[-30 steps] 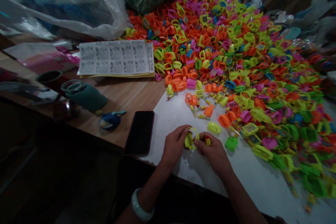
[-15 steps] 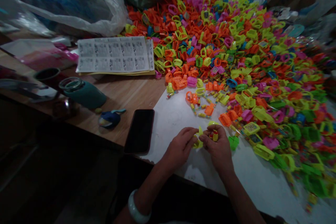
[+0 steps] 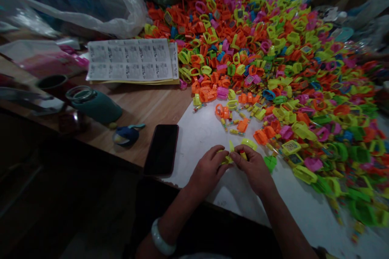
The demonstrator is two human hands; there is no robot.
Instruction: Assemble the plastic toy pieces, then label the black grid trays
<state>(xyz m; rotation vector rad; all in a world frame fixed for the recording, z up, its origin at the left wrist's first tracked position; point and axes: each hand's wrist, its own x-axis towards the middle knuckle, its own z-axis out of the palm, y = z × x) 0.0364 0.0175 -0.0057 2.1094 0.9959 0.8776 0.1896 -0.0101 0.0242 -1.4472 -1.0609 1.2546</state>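
Close to the table's front edge, my left hand is closed on a yellow plastic toy watch, mostly covered by the fingers. My right hand meets it from the other side, thumb and fingertips pinching the watch's strap. A small tube with a yellow body and red end pokes up from the right fingers. Just beyond that hand lies a yellow curved piece, and a green piece sits to its right.
A large heap of bright toy watches covers the back and right. At left are a black phone, a blue key pouch, a teal bottle, printed label sheets and a clear plastic bag.
My right hand has turned and its fingers have closed in, so less of the red-and-yellow tube shows. More of the yellow piece behind it is visible. My left hand has shifted slightly.
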